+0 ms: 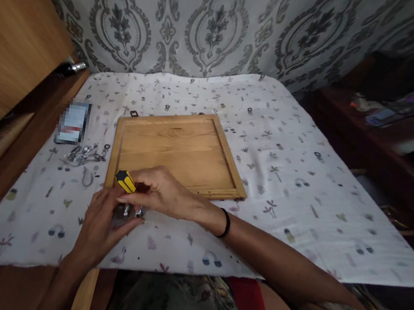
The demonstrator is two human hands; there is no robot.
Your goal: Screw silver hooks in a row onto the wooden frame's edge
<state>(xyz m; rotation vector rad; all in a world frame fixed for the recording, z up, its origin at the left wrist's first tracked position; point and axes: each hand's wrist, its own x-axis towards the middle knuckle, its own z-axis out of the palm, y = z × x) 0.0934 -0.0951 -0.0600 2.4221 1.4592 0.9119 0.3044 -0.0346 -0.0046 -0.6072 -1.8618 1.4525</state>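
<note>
My right hand point(162, 192) pinches a screwdriver with a yellow and black handle point(126, 181), tilted over my left hand; its tip is hidden. Below it, my left hand point(98, 221) curls with thumb and fingers around small silver metal fittings point(138, 211), which look like hooks; their full shape is covered. Just beyond both hands lies a framed wooden panel point(173, 145), its near left corner behind my fingers. A dark metal hanger point(134, 113) sticks out at its far edge.
Left of the panel is a pile of silver metal hooks point(84, 154), with a phone point(73, 123) behind it. A patterned white cloth point(193, 249) covers the table. A wooden cabinet point(18, 33) stands on the left, and a dark red shelf with items point(368, 143) on the right.
</note>
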